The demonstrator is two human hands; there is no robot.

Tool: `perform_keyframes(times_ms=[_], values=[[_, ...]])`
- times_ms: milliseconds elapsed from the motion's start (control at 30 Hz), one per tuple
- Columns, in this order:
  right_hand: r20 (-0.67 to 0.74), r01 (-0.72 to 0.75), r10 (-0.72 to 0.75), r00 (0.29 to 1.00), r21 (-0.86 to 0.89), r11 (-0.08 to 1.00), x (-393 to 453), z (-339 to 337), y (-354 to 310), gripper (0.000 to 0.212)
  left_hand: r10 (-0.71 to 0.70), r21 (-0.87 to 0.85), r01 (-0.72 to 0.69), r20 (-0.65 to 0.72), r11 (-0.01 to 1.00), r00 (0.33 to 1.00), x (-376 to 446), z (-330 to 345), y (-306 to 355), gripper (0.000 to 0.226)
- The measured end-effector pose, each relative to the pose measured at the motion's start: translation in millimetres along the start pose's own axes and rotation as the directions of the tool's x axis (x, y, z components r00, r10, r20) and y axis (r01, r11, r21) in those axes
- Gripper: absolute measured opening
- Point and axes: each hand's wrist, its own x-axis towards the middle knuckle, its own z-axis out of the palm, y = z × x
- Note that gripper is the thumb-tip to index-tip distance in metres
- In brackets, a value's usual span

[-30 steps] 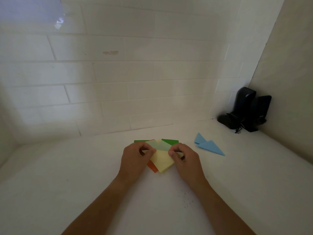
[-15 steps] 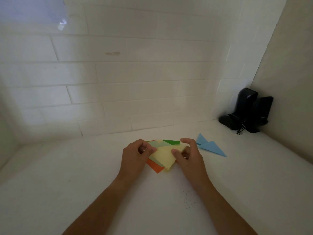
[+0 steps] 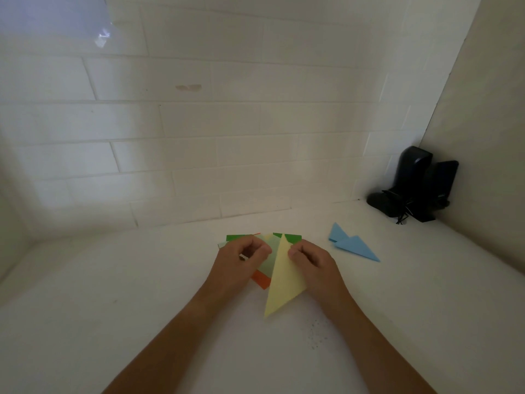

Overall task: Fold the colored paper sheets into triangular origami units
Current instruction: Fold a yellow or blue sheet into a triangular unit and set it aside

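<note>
Nowhere is any brand, label or lettering legible: papers are plain, the dark objects in the corner too dim to read.

Yellow sheet: folded to a long narrow triangle, pale matte, one sharp tip pointing up between the two hands, the other long tip pointing down toward the wearer. Lies near the centre of the white tabletop, its upper part over the stack, lower tip over bare table.

Right hand: fingers curled in, fingertips pressed on the right edge of the yellow sheet; whether it pinches or only presses cannot be told.

Left hand: fingers curled close, thumb and forefinger tips drawn together just left of the yellow triangle's upper edge, resting on the pale green sheet; grip on anything cannot be told.

Stack beneath: pale green sheet uppermost, dark green sheet showing at the far edge on both sides of the hands, orange sheet poking out at the lower left corner.

Right of the hands, apart from the stack: blue folded units, two pointed triangles overlapping, flat on the table.

Far right corner: black objects against the tiled wall, with a tangle of cord.
</note>
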Motion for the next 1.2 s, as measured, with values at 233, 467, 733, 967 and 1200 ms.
perform_keyframes(times_ms=[233, 467, 733, 967, 1200], values=[[0.154, 0.118, -0.101, 0.983, -0.105, 0.988, -1.3, 1.9, -1.0, 0.018, -0.056, -0.200, 0.078, 0.113, 0.977, 0.992, -2.7, 1.2, 4.5, 0.017], [0.148, 0.176, -0.164, 0.975, -0.072, 0.982, -2.6, 1.3, -2.9, 0.016, -0.031, -0.216, 0.068, 0.170, 0.974, 0.985, 0.0, 1.5, -0.3, 0.014], [0.177, 0.224, -0.208, 0.962, -0.079, 0.971, -3.3, 3.1, -3.3, 0.021, -0.066, -0.219, 0.108, 0.193, 0.970, 0.979, 0.5, 1.6, 0.0, 0.017], [0.160, 0.202, -0.185, 0.970, -0.099, 0.974, -1.9, 4.1, -1.0, 0.017, -0.052, -0.200, 0.080, 0.141, 0.977, 0.989, 0.7, 4.9, -1.7, 0.010], [0.132, 0.196, -0.181, 0.975, -0.115, 0.974, -2.8, 3.2, -1.6, 0.016, -0.033, -0.179, 0.054, 0.116, 0.982, 0.993, -0.3, 7.9, -5.3, 0.013]])
